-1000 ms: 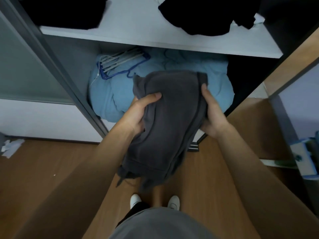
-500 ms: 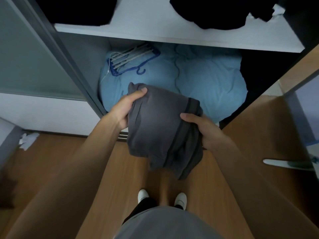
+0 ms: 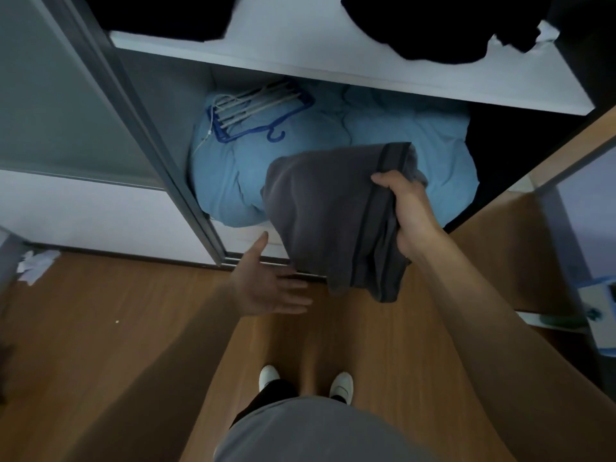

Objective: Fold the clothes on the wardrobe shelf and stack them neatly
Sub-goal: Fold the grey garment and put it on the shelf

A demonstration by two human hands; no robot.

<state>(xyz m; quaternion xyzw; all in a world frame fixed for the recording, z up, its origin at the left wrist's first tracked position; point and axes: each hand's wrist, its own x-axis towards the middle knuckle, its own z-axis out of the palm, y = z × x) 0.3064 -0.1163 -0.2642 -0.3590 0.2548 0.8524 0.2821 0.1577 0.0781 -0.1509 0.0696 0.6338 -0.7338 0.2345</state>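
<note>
Grey garment [image 3: 333, 215]: loosely folded, dark band along one edge, hangs in the air below and in front of the white shelf [image 3: 300, 58], with its lower end drooping toward the floor. Gripped at the banded edge by the right hand [image 3: 410, 211], thumb on top, fingers curled under the cloth. Left hand [image 3: 270, 285] further below the shelf, palm up, fingers straight and spread, holding nothing; sits just beside the garment's lower left edge, contact not clear.

On the shelf: a black pile [image 3: 160, 15] at the left end and a black crumpled heap [image 3: 433, 25] toward the right end, with bare white board between them. Under the shelf: blue bedding [image 3: 233, 168] fills the compartment, with a bundle of hangers [image 3: 256, 108] lying on it at the left. Left of the shelf: grey sliding door frame [image 3: 133, 128]. Well below the shelf: wooden floor [image 3: 116, 328], white shoes [image 3: 269, 376], and crumpled white paper [image 3: 36, 265] far to the left.
</note>
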